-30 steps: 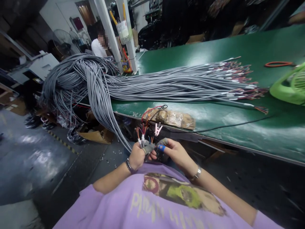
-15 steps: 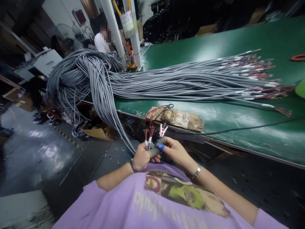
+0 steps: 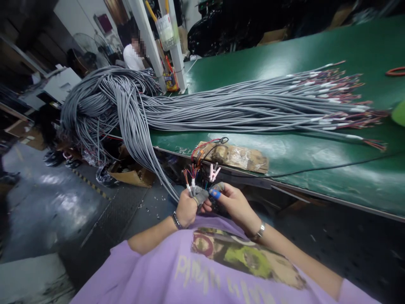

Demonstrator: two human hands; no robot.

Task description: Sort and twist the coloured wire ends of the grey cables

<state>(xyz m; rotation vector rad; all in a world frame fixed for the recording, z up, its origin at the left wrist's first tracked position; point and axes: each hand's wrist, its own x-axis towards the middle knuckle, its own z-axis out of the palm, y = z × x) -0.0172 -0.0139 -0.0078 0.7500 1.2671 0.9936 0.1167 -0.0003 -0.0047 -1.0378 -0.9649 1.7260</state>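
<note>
My left hand (image 3: 187,207) is closed around a few grey cables (image 3: 166,184) in front of my body. Their stripped ends with white sleeves and thin coloured wires (image 3: 190,175) stick up above the fist. My right hand (image 3: 233,202), with blue tape on the thumb and a grey cover on a finger, is pinched close beside the left fingertips. What lies in that pinch is too small to make out. Just beyond it a pink clip (image 3: 214,172) stands by the bench edge, near a taped wooden board (image 3: 243,158) with red and black leads.
A large bundle of grey cables (image 3: 221,110) lies along the green bench (image 3: 303,169), its wire ends to the right. More cable drapes off the left side above a cardboard box (image 3: 134,173). A white post (image 3: 177,55) rises behind. A person (image 3: 133,55) sits far back.
Both hands stay close together, with the fingertips drawn slightly apart. The wire ends in my left hand have shifted and tilted a little to the left.
</note>
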